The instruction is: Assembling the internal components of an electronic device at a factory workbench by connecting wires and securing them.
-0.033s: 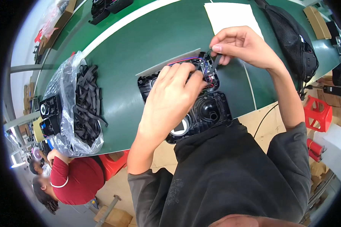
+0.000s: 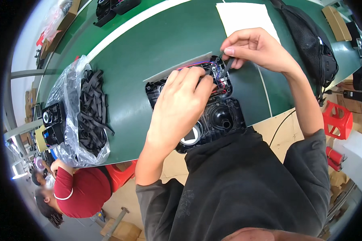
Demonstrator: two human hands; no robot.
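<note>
An opened black plastic speaker-like casing lies in front of me in two halves. The far half holds a circuit board and red and blue wires; the near half has round speaker parts at the table edge. Over the far half, my left hand is closed, its fingertips down by the wires; what they grip is hidden. Above the casing's right end, my right hand pinches a thin black strip between thumb and fingers. The strip slants down to the board.
A clear plastic bag full of black straps lies left, beside other black casings. Behind the casing lies a grey flat bar. White paper and a black mesh bag lie far right. A person in red sits left.
</note>
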